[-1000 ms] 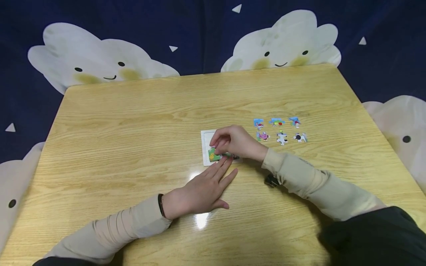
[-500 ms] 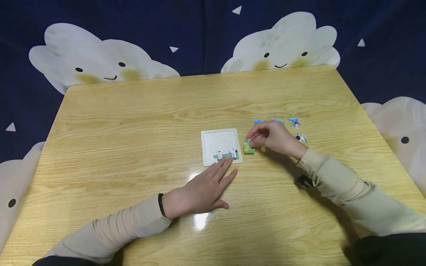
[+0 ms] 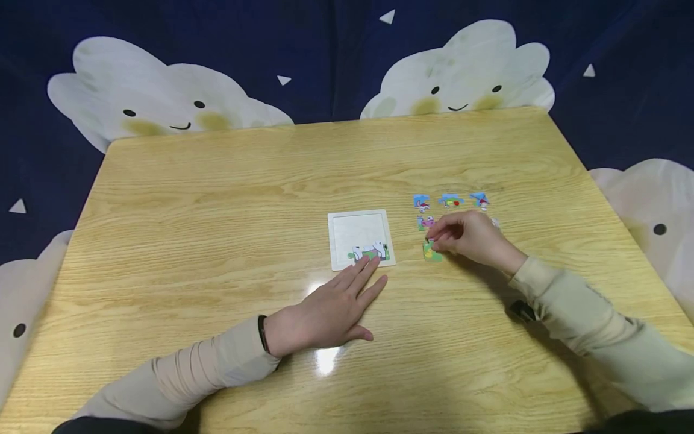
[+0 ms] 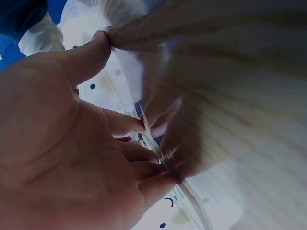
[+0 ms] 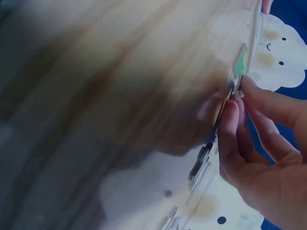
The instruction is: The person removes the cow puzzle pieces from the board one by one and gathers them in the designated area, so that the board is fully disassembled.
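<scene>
My right hand pinches a green puzzle piece with a yellow figure on it, to the right of a square white puzzle tray. In the right wrist view, thumb and fingertips hold the edge of that green puzzle piece, low over the table. Joined puzzle pieces with white and green print lie along the tray's near edge. My left hand lies with straight fingers, their tips on the tray's near edge and those pieces. Part of the joined pieces is hidden under the fingertips.
Beyond the right hand lie loose puzzle pieces in rows, among them a blue one, a blue and green one, a kite-like one and a pink one. The hand covers others. The wooden table meets a cloud-patterned cloth.
My right hand has moved right, out of the tray, with the green puzzle piece. The tray's lower left corner, where the piece was, is now bare. My left hand has stayed put.
</scene>
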Tool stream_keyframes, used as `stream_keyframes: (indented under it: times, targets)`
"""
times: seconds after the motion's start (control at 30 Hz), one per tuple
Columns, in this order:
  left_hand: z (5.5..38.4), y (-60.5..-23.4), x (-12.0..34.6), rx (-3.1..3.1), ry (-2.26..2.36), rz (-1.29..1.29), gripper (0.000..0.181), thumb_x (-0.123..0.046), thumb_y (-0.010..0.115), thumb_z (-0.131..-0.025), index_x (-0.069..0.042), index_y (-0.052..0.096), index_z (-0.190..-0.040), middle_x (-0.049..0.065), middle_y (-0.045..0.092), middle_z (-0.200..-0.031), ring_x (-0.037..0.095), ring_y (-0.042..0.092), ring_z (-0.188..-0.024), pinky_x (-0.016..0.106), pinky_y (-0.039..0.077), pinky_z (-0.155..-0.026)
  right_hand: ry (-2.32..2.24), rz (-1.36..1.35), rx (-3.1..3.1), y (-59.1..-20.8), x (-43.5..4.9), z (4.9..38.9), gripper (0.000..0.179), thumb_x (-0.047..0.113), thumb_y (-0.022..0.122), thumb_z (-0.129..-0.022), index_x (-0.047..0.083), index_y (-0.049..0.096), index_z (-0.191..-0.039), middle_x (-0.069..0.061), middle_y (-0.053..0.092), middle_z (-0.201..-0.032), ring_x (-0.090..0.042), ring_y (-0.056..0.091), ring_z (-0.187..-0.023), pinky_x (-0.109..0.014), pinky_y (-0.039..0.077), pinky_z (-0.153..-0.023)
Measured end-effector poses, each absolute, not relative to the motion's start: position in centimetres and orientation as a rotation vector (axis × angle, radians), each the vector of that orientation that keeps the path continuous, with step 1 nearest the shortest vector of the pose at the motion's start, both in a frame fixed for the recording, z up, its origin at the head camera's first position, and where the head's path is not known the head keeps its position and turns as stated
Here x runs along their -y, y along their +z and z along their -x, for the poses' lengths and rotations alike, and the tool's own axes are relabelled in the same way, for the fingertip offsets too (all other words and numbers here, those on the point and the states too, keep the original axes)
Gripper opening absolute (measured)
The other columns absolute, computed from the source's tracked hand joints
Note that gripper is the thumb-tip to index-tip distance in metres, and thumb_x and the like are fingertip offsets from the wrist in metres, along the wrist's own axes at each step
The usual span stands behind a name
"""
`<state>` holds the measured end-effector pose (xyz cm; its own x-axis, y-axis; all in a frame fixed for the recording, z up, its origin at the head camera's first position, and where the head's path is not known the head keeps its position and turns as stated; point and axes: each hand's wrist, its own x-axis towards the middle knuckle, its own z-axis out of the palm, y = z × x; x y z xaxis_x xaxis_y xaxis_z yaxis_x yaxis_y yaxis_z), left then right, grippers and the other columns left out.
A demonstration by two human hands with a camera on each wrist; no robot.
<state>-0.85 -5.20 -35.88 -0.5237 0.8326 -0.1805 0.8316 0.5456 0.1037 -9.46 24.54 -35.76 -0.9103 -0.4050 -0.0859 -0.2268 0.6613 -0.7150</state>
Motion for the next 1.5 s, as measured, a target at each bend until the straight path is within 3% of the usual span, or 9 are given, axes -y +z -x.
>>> stream_keyframes:
  times: [0.33, 0.73, 1.13, 1.5]
  targets:
    - [0.8, -35.8, 5.2, -2.563, 0.015, -1.378, 0.088, -0.059, 0.05, -0.094, -0.002, 0.023, -0.155, 0.026, 0.006, -0.16, 0.037, 0.007, -0.148, 0.04, 0.019, -0.117, -1.004, 0.582, -2.718, -35.9, -24.4, 9.2, 0.012, -0.005, 0.076, -0.08, 0.002, 0.075, -0.09, -0.002, 0.068, -0.077, -0.013, 0.06, -0.067, -0.022, 0.049, -0.06]
    - [0.8, -35.8, 5.2, -2.565, 0.01, -1.388, 0.088, -0.059, 0.05, -0.094, -0.002, 0.023, -0.155, 0.026, 0.005, -0.16, 0.036, 0.007, -0.148, 0.039, 0.019, -0.117, -1.07, 0.678, -2.724, -35.3, -23.8, 9.5, 0.015, -0.011, 0.075, -0.079, 0.001, 0.075, -0.088, -0.007, 0.072, -0.084, -0.016, 0.064, -0.069, -0.021, 0.051, -0.061]
    - [0.7, -35.5, 4.9, -2.573, 0.002, -1.408, 0.087, -0.059, 0.05, -0.094, -0.002, 0.025, -0.154, 0.026, 0.008, -0.16, 0.036, 0.008, -0.148, 0.04, 0.019, -0.117, -1.17, 0.722, -2.568, -34.7, -19.1, 10.5, 0.015, -0.011, 0.071, -0.083, -0.002, 0.073, -0.095, -0.009, 0.073, -0.086, -0.02, 0.069, -0.076, -0.026, 0.054, -0.065]
    - [1.2, -35.2, 2.9, -2.574, -0.065, -1.42, 0.087, -0.061, 0.049, -0.093, -0.004, 0.027, -0.154, 0.025, 0.013, -0.159, 0.036, 0.01, -0.148, 0.037, 0.017, -0.118, -1.155, 0.843, -2.46, -34.9, -14.2, 11.4, 0.009, -0.005, 0.072, -0.084, 0.0, 0.073, -0.092, -0.007, 0.072, -0.086, -0.014, 0.067, -0.076, -0.028, 0.054, -0.07]
